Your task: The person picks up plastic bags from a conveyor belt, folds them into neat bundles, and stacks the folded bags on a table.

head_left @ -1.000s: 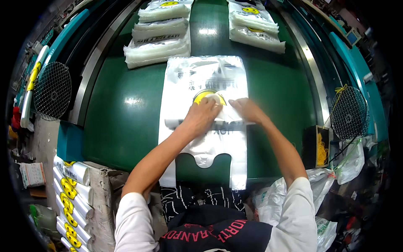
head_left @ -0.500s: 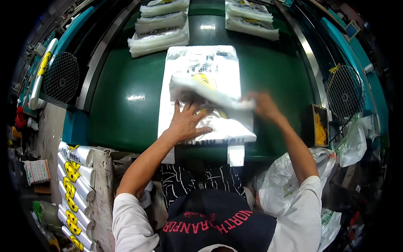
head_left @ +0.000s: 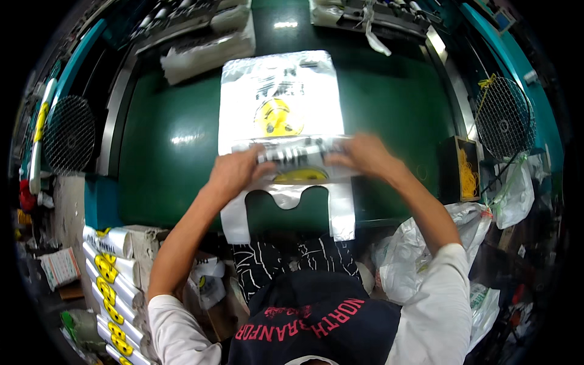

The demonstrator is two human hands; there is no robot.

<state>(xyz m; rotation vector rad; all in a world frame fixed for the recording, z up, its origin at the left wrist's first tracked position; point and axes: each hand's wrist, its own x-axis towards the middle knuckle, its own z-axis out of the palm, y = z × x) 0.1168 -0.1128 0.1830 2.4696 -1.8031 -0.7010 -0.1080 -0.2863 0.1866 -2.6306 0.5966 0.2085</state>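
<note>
A smooth, dark green desk (head_left: pixel 170 164) with a shiny surface carries a white plastic bag (head_left: pixel 280 82) laid flat at its middle, a yellow smiling face printed on it and its two handle straps pointing near, their ends reaching just past the near edge. At the far left lies a thick pile of white bags (head_left: pixel 210 56), set at a slant, well apart from the right side.

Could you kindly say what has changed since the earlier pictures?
The left hand, earlier spread flat, now grips the folded bag at its left end. Tilted before, it lies nearly level, lower on the flat bag. The right hand stays at the right end; the flat bag remains beneath.
</note>
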